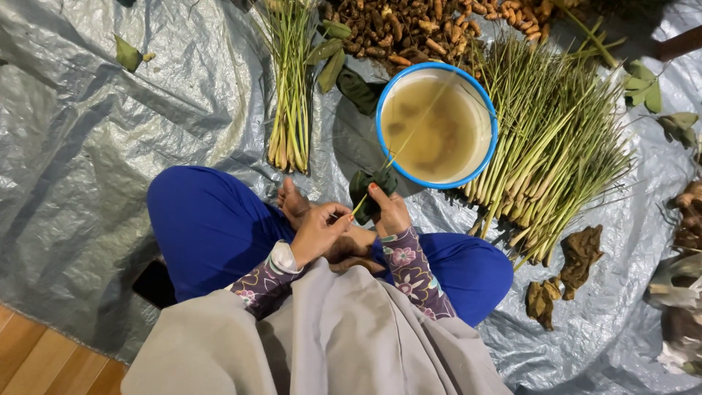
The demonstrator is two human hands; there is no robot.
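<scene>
I sit cross-legged in blue trousers on a grey plastic sheet. My right hand grips a small folded packet of dark green leaf just below the bowl. My left hand pinches a thin pale strip that runs from the packet up across the bowl. Both hands are close together above my bare foot.
A blue-rimmed white bowl of cloudy brownish water stands ahead. A tied bundle of lemongrass lies left of it, a larger loose pile right. Brown roots sit behind. Dried leaves lie at right. Wooden floor shows bottom left.
</scene>
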